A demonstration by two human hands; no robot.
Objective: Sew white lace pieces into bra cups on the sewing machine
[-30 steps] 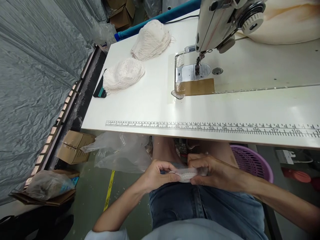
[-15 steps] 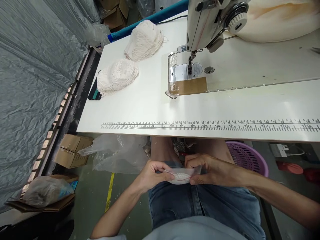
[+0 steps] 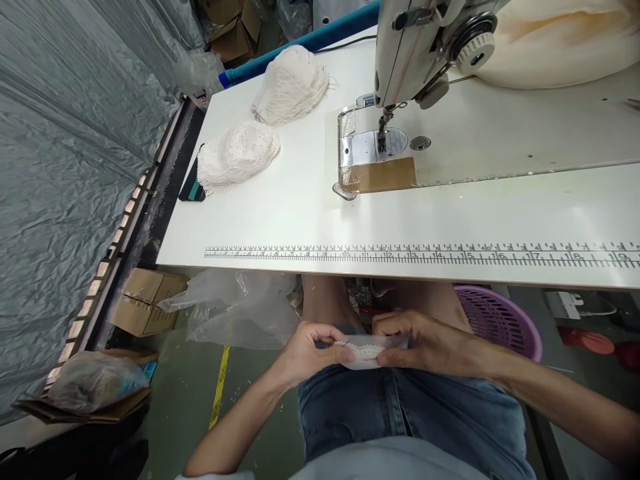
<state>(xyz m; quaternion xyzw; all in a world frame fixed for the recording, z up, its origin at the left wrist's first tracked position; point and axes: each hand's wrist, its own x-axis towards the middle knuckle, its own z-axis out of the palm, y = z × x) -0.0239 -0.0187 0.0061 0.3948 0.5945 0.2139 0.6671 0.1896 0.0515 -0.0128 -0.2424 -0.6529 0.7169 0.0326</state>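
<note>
The small piece of cloth (image 3: 364,358) was white and lacy, stretched between both hands above the lap, on the near side of the desk (image 3: 280,223). Its upper part was a sheer, almost see-through strip that reached right toward the fingers; below that ran a bumpy lace border, and the lowest part looked denser and smoother, with a rounded bottom edge. A thin reddish line showed near the right thumb.

The left hand (image 3: 314,351) had its grip pinched on the left end of the cloth, thumb toward the middle. The right hand (image 3: 417,341) had its grip closed on the right end in the same way. The jeans (image 3: 360,417) lay just beneath.

On the far left of the desk sat two bundles of white lace, the farther one (image 3: 291,85) just beside the nearer one (image 3: 239,157). The sewing machine (image 3: 407,63) stood to their right.
</note>
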